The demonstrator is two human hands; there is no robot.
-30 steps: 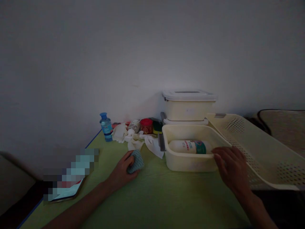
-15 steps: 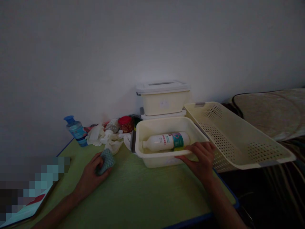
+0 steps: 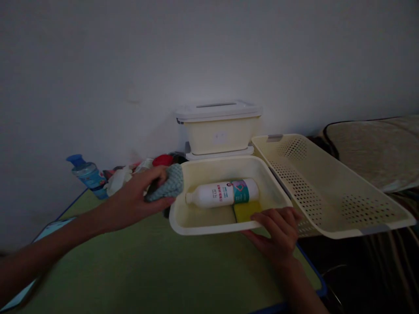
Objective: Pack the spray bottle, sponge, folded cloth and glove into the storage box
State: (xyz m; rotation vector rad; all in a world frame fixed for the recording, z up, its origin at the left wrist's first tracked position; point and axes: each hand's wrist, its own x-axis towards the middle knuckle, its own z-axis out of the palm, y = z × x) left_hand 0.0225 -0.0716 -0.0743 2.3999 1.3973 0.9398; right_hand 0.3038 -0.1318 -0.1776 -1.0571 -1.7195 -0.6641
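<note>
My left hand (image 3: pixel 140 192) is closed on a blue-grey textured sponge (image 3: pixel 172 181), held up at the left rim of a cream plastic bin (image 3: pixel 196 230). My right hand (image 3: pixel 278 231) grips the bin's near rim toward its right corner, fingers over the edge and thumb below. Inside the bin a white bottle (image 3: pixel 209 195) with a teal label lies on its side, and a yellow sponge (image 3: pixel 246 212) rests beside it, close to my right fingers.
Behind the bin stands a lidded cream box (image 3: pixel 219 135). To the right is a long perforated basket (image 3: pixel 327 192). A blue-capped bottle (image 3: pixel 90 176), crumpled white plastic (image 3: pixel 118 179) and a red-lidded jar (image 3: pixel 163 160) sit at the left back of the green table (image 3: pixel 163 270).
My left hand has lifted the textured sponge from above the table up and right to the bin's rim. The bin has tilted toward me, showing more of the yellow sponge.
</note>
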